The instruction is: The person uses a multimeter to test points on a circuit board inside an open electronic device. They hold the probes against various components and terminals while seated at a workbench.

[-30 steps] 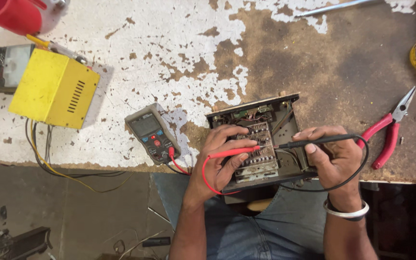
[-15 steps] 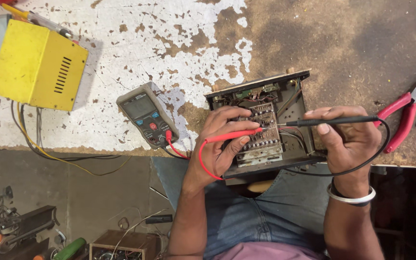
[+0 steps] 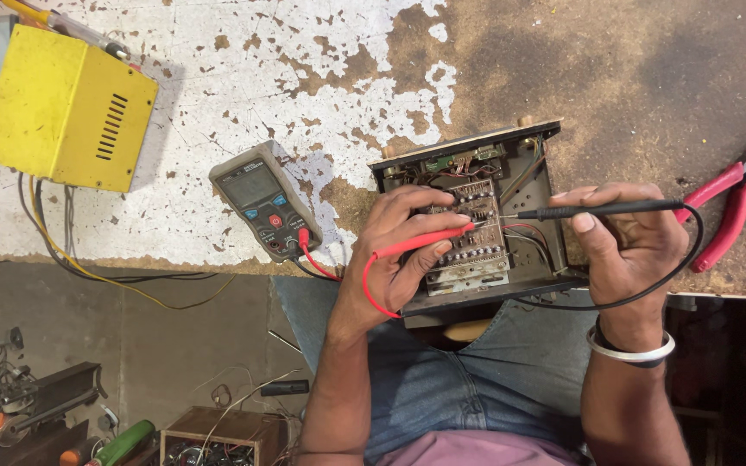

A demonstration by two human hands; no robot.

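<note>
The left hand [image 3: 407,250] pinched the red probe [image 3: 420,244], the right hand [image 3: 628,246] the black probe [image 3: 602,209]; both tips met on the circuit board [image 3: 472,233] at frame centre. Against the earlier frame, the tips sat closer together, and the multimeter [image 3: 265,207] appeared further left.

Bright, even daylight; soft shadows, sharp focus, dim lower corners.

Single head view, close, straight down over workbench [image 3: 563,69]
</note>
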